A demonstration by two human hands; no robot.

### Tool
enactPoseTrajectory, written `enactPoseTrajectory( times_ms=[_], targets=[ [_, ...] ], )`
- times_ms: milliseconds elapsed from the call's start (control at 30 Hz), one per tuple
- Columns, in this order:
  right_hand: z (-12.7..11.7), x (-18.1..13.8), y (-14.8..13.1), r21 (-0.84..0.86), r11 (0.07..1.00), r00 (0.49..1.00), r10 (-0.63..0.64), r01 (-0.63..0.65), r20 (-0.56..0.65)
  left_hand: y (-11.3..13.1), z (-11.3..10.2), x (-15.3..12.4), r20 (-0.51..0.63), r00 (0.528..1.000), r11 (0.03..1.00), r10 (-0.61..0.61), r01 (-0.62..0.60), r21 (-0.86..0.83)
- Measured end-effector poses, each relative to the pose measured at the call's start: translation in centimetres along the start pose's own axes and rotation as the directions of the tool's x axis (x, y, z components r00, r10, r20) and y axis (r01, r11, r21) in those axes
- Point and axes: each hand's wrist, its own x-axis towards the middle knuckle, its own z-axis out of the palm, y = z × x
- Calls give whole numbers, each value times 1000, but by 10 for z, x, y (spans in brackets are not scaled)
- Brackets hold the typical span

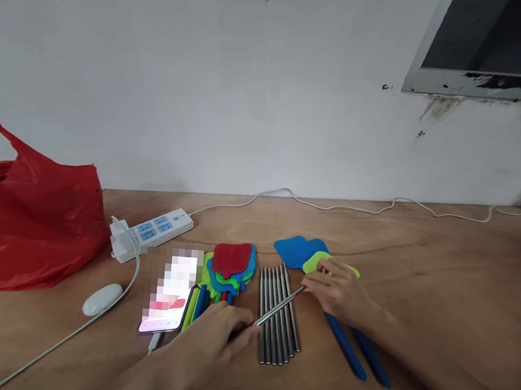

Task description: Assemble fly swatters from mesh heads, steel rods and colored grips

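Note:
My left hand [216,336] is closed around the lower end of a thin metal rod [279,306], which slants up to the right. My right hand [340,294] pinches the rod's upper end and rests over a yellow-green fly swatter head [316,261]. Under the rod lies a row of several more metal rods [277,325] on the wooden table [438,281]. Blue swatter heads [296,250] lie just behind my right hand, and their blue handles [356,353] stretch toward me. A pile of red, blue and green swatter heads [230,265] sits left of the rods.
A phone [168,305] with a lit screen lies by my left hand, on a cable. A white power strip [152,231] and a white oval object [101,298] lie further left. A red plastic bag [28,219] stands at the far left. A white cable [332,205] runs along the wall.

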Motion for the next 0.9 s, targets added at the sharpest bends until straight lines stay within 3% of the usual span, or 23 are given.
enactPoseTrajectory(
  times_ms=[100,300,533,700,767,833,867,900],
  targets=[
    [-2,-11,7,-2,1000,999,18,-18,-35,-8,-1,-15,64,997,998,-53,55,-33],
    [-1,-20,5,41,998,999,41,-40,-22,-12,4,-23,40,991,992,-130,130,2],
    [7,-12,-24,125,992,1000,-5,4,5,-6,8,-10,69,997,999,-43,42,17],
    [-8,-5,-29,81,996,998,18,-23,55,-10,9,-13,76,996,998,-47,49,-26],
    [-16,-8,-20,138,986,995,93,-95,16,-14,7,-19,70,995,997,-65,66,-25],
    [-18,-15,-9,280,924,964,264,-262,31,-15,5,-24,63,994,996,-85,86,-14],
    [-17,-19,-3,356,854,919,393,-380,39,-15,4,-26,62,993,995,-97,98,-9],
    [-14,-23,2,443,742,836,547,-504,35,-14,3,-29,61,992,994,-109,110,-5]
  ],
)
